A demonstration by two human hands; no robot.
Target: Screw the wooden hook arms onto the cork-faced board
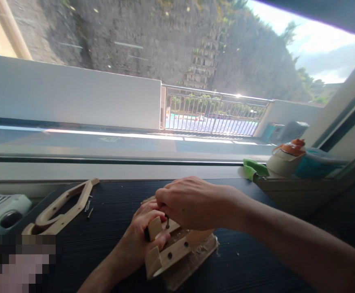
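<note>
My left hand [143, 230] grips a pale curved wooden frame piece [177, 251], with its thumb and fingers around the near left end. Two dark round holes show in the piece's near side. Above it my right hand [186, 199] is closed in a fist, knuckles up. A thin dark metal shank [167, 222] comes down from that fist to the wood; the rest of it is hidden in the fingers, so its kind is unclear. Underneath lies a rough wooden board [192, 264] strewn with shavings.
On the dark table [113, 240], a similar wooden frame [64, 207] lies at the left beside several screws [88, 207]. A pale grey appliance [5, 211] stands far left. On the right sill are a green cloth [255, 169], a white container [284, 162] and a teal bundle [314, 162].
</note>
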